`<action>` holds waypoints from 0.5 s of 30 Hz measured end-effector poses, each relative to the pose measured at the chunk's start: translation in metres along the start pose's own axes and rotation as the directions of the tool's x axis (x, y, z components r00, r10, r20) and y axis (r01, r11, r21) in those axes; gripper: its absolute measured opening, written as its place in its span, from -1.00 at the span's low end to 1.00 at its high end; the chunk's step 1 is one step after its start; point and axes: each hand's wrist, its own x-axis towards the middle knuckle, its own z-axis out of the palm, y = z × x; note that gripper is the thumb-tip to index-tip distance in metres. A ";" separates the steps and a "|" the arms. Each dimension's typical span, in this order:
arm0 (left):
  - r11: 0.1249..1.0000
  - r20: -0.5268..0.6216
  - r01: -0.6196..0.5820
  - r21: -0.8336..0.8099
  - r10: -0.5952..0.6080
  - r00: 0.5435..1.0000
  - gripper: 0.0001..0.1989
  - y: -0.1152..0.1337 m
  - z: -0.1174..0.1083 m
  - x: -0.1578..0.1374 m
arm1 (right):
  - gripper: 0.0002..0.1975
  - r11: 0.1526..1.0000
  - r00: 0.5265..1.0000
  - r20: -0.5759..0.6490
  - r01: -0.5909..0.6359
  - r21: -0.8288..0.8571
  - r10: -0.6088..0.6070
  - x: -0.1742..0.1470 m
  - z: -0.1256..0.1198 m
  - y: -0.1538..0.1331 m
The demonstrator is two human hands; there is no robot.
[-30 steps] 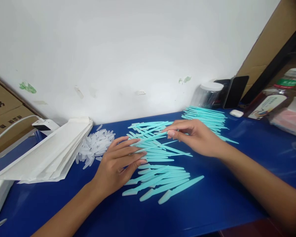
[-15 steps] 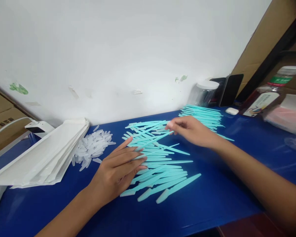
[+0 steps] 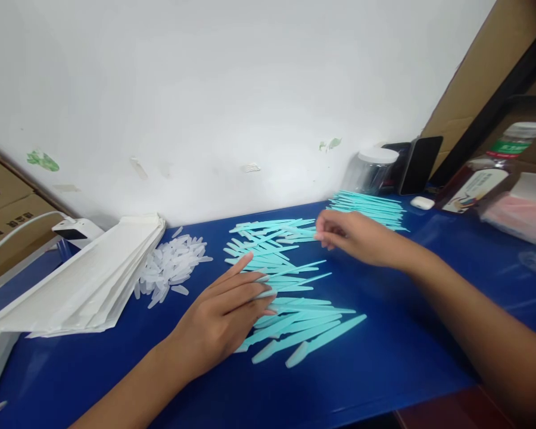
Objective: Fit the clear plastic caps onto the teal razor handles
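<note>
Turquoise eyebrow razors (image 3: 295,325) lie in a loose, overlapping spread on the blue table (image 3: 232,393), most handles toward the right. Over their blade ends is my left hand (image 3: 226,310), fingers closed together on several razors; handles stick out to the right from under the fingertips. My right hand (image 3: 351,235) hovers at the handle ends of the upper razors, thumb and fingers drawn together. What it pinches, if anything, is hidden. Behind it lies a neater row of turquoise razors (image 3: 368,205), partly covered by the hand.
Small translucent caps (image 3: 172,265) are heaped left of the razors, beside stacked white paper sleeves (image 3: 84,280). At the back right stand a white-lidded jar (image 3: 373,170), a dark phone (image 3: 422,164), a white earbud case (image 3: 422,203) and a labelled bottle (image 3: 482,179).
My right hand has moved a little right, away from the razor handle it was pinching. My left hand has shifted slightly right, and razor handles there now lie closer together.
</note>
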 end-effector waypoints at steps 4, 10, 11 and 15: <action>1.000 0.008 -0.023 -0.002 0.023 1.000 -0.77 0.003 -0.001 0.005 | -0.65 0.981 0.986 -0.123 0.130 0.146 -0.112 -0.002 0.002 -0.017; 1.000 0.004 0.003 0.003 -0.003 1.000 -0.79 0.004 -0.003 0.008 | -0.65 0.970 0.984 -0.043 0.180 0.166 -0.176 -0.007 0.013 -0.036; 1.000 0.001 0.003 0.003 -0.003 1.000 -0.79 0.004 -0.003 0.008 | -0.66 0.966 0.982 -0.035 0.191 0.174 -0.188 -0.007 0.014 -0.037; 1.000 -0.007 0.004 0.000 -0.004 1.000 -0.80 0.005 -0.003 0.009 | -0.71 0.941 0.962 -0.054 0.274 0.198 -0.269 -0.009 0.017 -0.039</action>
